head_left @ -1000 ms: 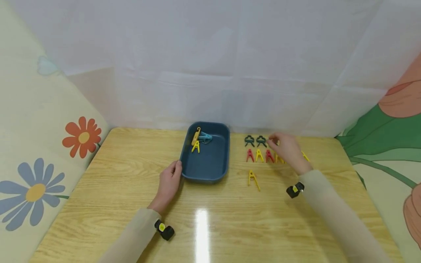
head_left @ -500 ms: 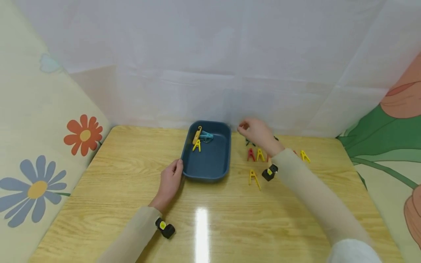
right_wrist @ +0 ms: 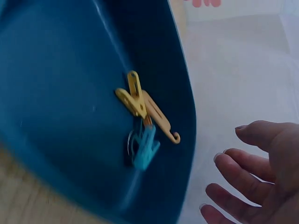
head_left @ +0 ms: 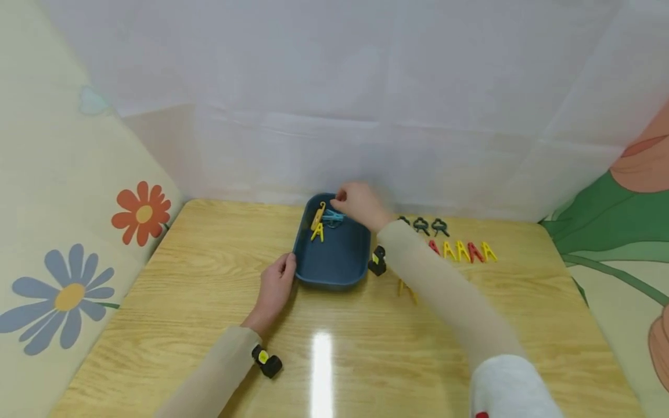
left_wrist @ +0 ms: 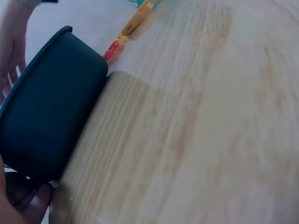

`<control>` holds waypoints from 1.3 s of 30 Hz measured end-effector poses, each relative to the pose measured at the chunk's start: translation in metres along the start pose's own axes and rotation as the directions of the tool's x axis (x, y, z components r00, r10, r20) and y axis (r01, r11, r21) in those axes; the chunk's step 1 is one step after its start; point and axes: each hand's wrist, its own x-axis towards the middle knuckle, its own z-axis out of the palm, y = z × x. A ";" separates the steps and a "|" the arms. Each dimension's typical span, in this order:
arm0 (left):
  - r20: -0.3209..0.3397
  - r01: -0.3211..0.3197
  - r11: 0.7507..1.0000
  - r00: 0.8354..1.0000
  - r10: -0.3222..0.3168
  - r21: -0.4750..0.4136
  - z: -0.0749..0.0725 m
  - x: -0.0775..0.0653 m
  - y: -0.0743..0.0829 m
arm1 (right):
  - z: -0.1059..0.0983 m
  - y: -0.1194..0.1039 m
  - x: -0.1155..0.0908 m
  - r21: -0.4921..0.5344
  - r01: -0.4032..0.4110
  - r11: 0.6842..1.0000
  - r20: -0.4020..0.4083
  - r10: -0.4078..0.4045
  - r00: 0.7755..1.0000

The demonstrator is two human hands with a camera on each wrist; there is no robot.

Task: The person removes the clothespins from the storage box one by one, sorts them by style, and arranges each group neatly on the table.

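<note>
A dark blue plastic bin (head_left: 326,267) stands on the wooden table. My left hand (head_left: 278,283) holds its near left wall. In the right wrist view, a yellow clothespin (right_wrist: 135,95), a tan hooked clip (right_wrist: 161,116) and a light blue clip (right_wrist: 145,149) lie together inside the bin. My right hand (head_left: 360,204) is over the bin's far right part, close to these clips in the head view. Its fingers are spread and loosely bent in the right wrist view, with nothing between them.
Right of the bin are several dark green clips (head_left: 421,225) in a row. Before them runs a row of red and yellow clothespins (head_left: 462,251), partly behind my right sleeve. A single yellow clothespin (head_left: 410,293) lies nearer. White cloth (head_left: 292,139) hangs at the table's back edge.
My right hand has moved left from the dark green clips to above the bin. The left hand stays at the bin's wall. The clips in the bin look unchanged.
</note>
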 end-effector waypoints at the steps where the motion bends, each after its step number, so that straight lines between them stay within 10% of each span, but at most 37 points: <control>1: 0.001 -0.002 1.000 1.000 0.002 0.000 0.000 0.000 0.000 | 0.005 -0.003 0.003 0.001 -0.007 1.000 0.003 0.007 1.000; 16: -0.016 -0.021 1.000 1.000 0.022 0.011 0.004 -0.004 -0.001 | 0.057 -0.032 0.014 -0.135 -0.253 0.958 0.037 0.260 0.965; 39: -0.019 -0.014 1.000 1.000 0.014 0.011 0.006 -0.004 -0.001 | 0.072 -0.036 0.017 -0.230 -0.318 0.920 0.156 0.358 0.921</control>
